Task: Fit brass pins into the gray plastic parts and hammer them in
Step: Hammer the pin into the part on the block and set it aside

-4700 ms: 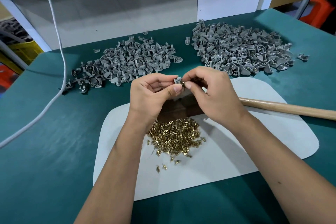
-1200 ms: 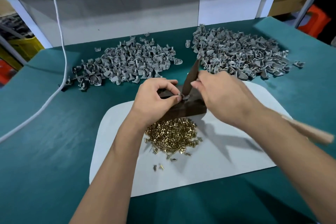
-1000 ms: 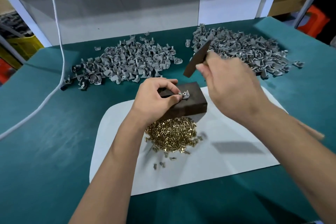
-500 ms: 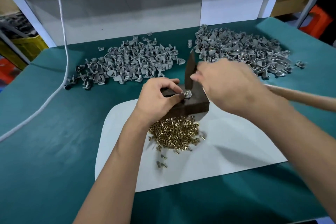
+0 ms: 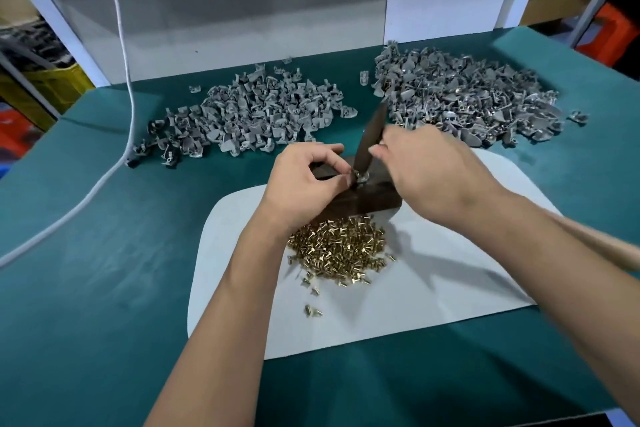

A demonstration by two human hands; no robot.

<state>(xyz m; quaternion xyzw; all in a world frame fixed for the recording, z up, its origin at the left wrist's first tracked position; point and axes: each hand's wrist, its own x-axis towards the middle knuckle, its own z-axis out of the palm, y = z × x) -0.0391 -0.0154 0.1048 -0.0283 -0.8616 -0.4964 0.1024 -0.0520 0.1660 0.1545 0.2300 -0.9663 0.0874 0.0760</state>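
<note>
Your left hand (image 5: 304,184) pinches the gray plastic part (image 5: 360,179) on the dark wooden block (image 5: 374,196), while your right hand (image 5: 433,170) grips the hammer (image 5: 371,139) close under its head, which sits down on the part. Strike squarely with short taps, fingertips (image 5: 343,180) clear, drawing pins from the brass pile (image 5: 339,250) just below. No readable writing shows anywhere.
</note>
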